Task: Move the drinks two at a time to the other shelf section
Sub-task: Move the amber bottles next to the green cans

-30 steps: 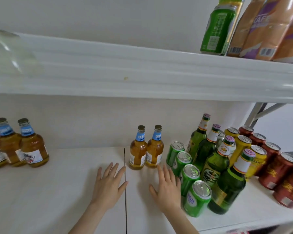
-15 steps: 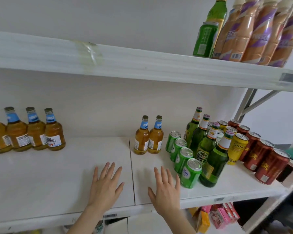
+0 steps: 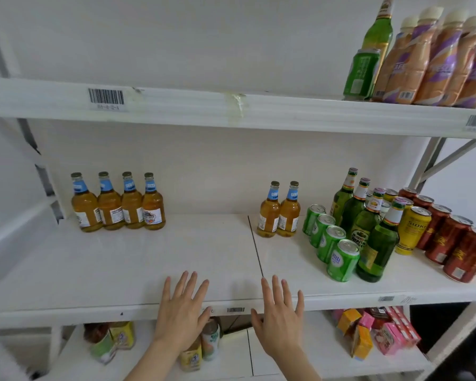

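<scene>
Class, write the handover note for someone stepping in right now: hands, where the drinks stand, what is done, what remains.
Left hand and right hand: both open and empty, at the shelf's front edge.
Four amber bottles stand in the left section: apparently moved.
Two amber bottles stand in the right section beside the seam; likely the next pair.
Green cans, green bottles, yellow and red cans remain on the right.

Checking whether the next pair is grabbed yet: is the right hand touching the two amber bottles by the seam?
Apart. The head view shows the right hand at the shelf's front edge, bare shelf between it and the two amber bottles.
</scene>
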Motion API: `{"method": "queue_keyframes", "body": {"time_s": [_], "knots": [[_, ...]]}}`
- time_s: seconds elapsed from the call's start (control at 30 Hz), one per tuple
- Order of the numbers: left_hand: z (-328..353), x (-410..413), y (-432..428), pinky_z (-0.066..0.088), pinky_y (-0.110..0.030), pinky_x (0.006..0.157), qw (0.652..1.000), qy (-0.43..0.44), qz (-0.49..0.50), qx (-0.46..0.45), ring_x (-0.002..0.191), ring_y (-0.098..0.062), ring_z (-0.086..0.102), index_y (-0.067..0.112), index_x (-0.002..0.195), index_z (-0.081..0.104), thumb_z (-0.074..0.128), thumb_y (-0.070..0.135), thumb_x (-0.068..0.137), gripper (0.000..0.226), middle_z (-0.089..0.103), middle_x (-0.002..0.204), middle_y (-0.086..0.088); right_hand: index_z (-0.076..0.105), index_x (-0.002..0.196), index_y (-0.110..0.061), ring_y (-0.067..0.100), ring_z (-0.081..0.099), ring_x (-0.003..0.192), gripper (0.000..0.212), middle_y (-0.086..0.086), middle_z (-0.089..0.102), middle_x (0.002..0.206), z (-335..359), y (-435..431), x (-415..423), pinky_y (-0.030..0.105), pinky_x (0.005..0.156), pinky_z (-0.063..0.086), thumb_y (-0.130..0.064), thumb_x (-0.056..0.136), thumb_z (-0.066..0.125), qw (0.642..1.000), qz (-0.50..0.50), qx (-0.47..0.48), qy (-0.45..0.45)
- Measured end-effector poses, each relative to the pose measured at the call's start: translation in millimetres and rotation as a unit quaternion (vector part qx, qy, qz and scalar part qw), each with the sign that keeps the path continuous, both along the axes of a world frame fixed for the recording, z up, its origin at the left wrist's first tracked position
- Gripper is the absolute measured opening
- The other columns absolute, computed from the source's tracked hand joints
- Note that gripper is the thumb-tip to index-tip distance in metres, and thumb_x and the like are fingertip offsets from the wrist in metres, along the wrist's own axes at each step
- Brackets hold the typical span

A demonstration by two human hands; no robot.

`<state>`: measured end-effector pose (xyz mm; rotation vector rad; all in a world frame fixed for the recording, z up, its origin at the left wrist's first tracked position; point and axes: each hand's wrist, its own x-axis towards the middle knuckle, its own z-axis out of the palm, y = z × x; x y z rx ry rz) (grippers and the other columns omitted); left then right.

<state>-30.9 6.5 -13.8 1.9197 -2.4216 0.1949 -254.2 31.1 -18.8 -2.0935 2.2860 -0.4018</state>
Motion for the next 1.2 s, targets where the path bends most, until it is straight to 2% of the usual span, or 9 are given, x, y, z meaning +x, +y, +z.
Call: {"method": "queue_keyframes", "body": {"time_s": [0.27,0.4,0.67,0.77,0.83,0.9,0.97,1.03,1.2], "knots": [[8,97,6,0.006,-0.051,0.112,1.000,-0.025,0.005,0.010,0.118,-0.036,0.062,0.020,0.118,0.072,0.007,0.057,0.097,0.077,0.068,0.124,-0.013,0.048,0.133,-0.017,0.034,0.060,0.120,0.062,0.013,0.062,0.131,6,0,98,0.052,0.111,0.003,-0.056,0.088,0.030,1.000,0.023,-0.001,-0.009],[9,154,-3,0.020,-0.055,0.106,0.997,-0.051,0.015,0.050,0.115,-0.034,0.065,0.021,0.114,0.074,0.033,0.055,0.083,0.061,0.070,0.121,-0.013,0.049,0.134,-0.017,0.035,0.059,0.120,0.068,0.013,0.061,0.132,4,-12,159,0.057,0.108,0.013,-0.055,0.078,0.038,1.000,0.026,-0.006,0.002],[10,228,-38,0.041,-0.060,0.101,0.997,-0.076,-0.001,-0.007,0.120,-0.033,0.062,0.023,0.120,0.071,0.067,0.055,0.075,0.055,0.067,0.125,-0.012,0.060,0.132,-0.017,0.033,0.057,0.123,0.077,0.012,0.059,0.135,6,-48,251,0.058,0.106,0.032,-0.055,0.067,0.074,0.998,0.034,-0.015,0.040],[12,242,-59,0.045,-0.062,0.097,0.997,-0.071,0.000,-0.011,0.118,-0.034,0.063,0.022,0.118,0.072,0.077,0.054,0.069,0.058,0.069,0.122,-0.013,0.048,0.142,-0.019,0.033,0.047,0.134,0.076,0.011,0.048,0.146,15,-64,265,0.059,0.107,0.029,-0.056,0.078,0.065,0.999,0.031,0.009,0.032],[16,247,-75,0.046,-0.063,0.098,0.997,-0.069,0.001,-0.018,0.121,-0.034,0.061,0.023,0.120,0.070,0.076,0.054,0.071,0.059,0.068,0.125,-0.013,0.025,0.153,-0.022,0.032,0.024,0.146,0.074,0.009,0.025,0.159,18,-78,268,0.057,0.115,0.012,-0.056,0.091,0.047,0.998,0.042,0.016,0.045],[26,247,-90,0.031,-0.062,0.110,0.999,-0.053,0.007,-0.005,0.137,-0.033,0.046,0.026,0.137,0.057,0.061,0.057,0.085,0.061,0.054,0.143,-0.011,0.004,0.155,-0.024,0.029,0.004,0.150,0.072,0.007,0.003,0.164,22,-95,269,0.054,0.117,-0.003,-0.055,0.097,0.032,0.997,0.051,0.010,0.050],[32,249,-111,0.011,-0.058,0.118,0.998,-0.052,0.011,-0.034,0.149,-0.030,0.022,0.028,0.152,0.033,0.041,0.056,0.097,0.062,0.030,0.159,-0.009,-0.002,0.155,-0.024,0.027,-0.001,0.151,0.072,0.005,-0.002,0.164,27,-116,270,0.053,0.117,-0.004,-0.056,0.098,0.028,0.997,0.053,-0.001,0.048],[36,251,-131,0.006,-0.056,0.119,0.997,-0.048,0.028,-0.054,0.151,-0.029,0.015,0.027,0.154,0.025,0.036,0.054,0.099,0.062,0.023,0.162,-0.008,-0.003,0.155,-0.024,0.027,-0.002,0.151,0.073,0.005,-0.003,0.164,34,-137,274,0.053,0.118,-0.003,-0.056,0.098,0.028,0.997,0.057,-0.002,0.044],[48,268,-187,0.038,-0.061,0.107,0.995,-0.027,0.042,-0.084,0.132,-0.034,0.051,0.023,0.130,0.062,0.069,0.052,0.081,0.057,0.061,0.135,-0.012,-0.004,0.155,-0.023,0.026,-0.003,0.151,0.075,0.005,-0.002,0.164,49,-191,291,0.053,0.118,-0.003,-0.057,0.097,0.028,0.996,0.068,-0.017,0.046]]}}
